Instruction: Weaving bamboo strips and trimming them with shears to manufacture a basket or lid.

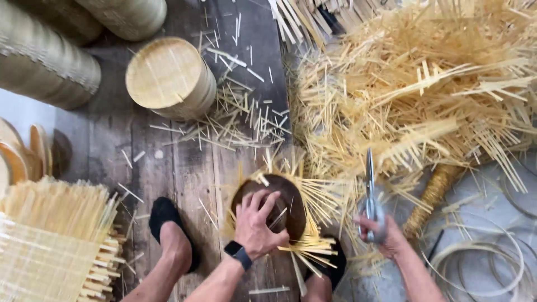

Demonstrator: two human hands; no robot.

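Pressing one round brown disc point(279, 208) fringed with bamboo strips, left hand point(254, 223) lies spread; right hand point(383, 232) beside it grips one pair of scissors point(370, 190).

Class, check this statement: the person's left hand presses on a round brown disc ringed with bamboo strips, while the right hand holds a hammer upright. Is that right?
Not quite. The right hand holds a pair of scissors, blades pointing up, not a hammer; the head view shows this. The rest stands: the left hand presses on the round brown disc ringed with bamboo strips.

Soft even daylight, faint shadows, slight blur, wide-angle distortion.
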